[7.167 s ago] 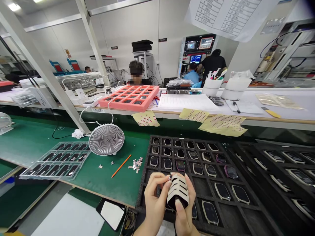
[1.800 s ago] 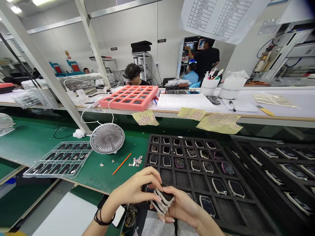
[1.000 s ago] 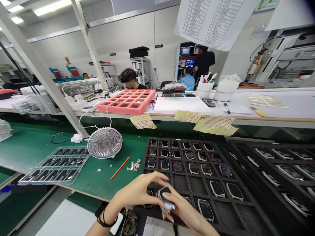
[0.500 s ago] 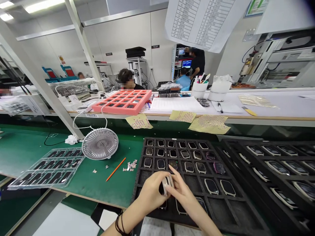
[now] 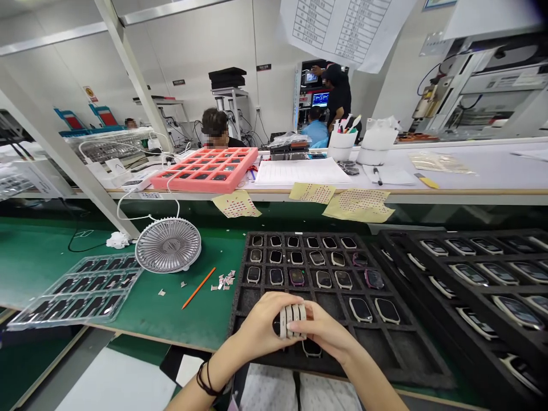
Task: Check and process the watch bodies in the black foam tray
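Observation:
My left hand (image 5: 262,324) is closed around one side of a stack of smartwatch cases (image 5: 294,321) held on edge, several pale metal rims side by side. From the other side, the fingers and thumb of my right hand (image 5: 329,332) press on the same stack. Both hands are above the near part of a black foam tray (image 5: 387,349). Square watches with dark screens, such as one smartwatch (image 5: 360,309), lie in many of its compartments. Some near compartments are hidden under my hands and forearms.
More black foam trays with watches (image 5: 475,274) stand at the right. To the left are a round grey fan (image 5: 168,245), an orange stick (image 5: 198,288), small pale pieces (image 5: 223,280) and a clear tray (image 5: 77,290) of dark parts. A shelf carries a pink foam tray (image 5: 205,169).
The stack has turned in my hands, so more of its rims show edge-on. My right hand has moved slightly right and now grips the stack's side. The camera view has shifted a little.

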`<state>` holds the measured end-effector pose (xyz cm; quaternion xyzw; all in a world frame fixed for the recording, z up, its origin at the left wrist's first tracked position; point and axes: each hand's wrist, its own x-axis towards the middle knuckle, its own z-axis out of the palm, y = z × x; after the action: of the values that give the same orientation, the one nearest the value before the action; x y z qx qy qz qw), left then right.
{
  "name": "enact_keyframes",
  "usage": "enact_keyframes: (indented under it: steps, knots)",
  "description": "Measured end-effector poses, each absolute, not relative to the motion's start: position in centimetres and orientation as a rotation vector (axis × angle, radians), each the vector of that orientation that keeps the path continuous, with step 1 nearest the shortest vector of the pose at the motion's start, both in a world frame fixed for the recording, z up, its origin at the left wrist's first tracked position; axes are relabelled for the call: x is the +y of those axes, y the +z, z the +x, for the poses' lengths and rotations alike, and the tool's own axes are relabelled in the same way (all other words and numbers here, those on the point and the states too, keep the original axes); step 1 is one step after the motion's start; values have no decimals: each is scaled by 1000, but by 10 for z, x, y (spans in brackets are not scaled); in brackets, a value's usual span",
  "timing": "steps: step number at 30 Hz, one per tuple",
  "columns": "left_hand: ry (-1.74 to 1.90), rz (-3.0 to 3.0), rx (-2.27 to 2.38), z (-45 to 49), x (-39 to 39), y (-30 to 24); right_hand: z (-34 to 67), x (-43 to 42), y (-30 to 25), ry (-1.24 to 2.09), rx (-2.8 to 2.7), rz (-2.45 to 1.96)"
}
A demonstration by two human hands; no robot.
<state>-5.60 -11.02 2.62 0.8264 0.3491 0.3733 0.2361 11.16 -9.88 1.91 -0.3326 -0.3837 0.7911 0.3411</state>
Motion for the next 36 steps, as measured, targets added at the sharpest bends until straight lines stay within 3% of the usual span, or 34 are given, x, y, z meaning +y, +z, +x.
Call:
enact_keyframes:
  steps: [11, 16, 22, 36]
  knots:
    - [1002, 2167, 1012, -61, -104, 24, 114, -95, 10, 1875, -999, -869]
    - [1051, 1327, 1228, -65, -95, 9, 129, -91, 6, 1773, -961, -964]
    - [923, 559, 891, -65, -88, -5, 130, -90, -12, 1623, -1061, -1078]
    - [1270, 708, 903, -67, -94, -25, 126, -96, -33, 1616, -1078, -1097]
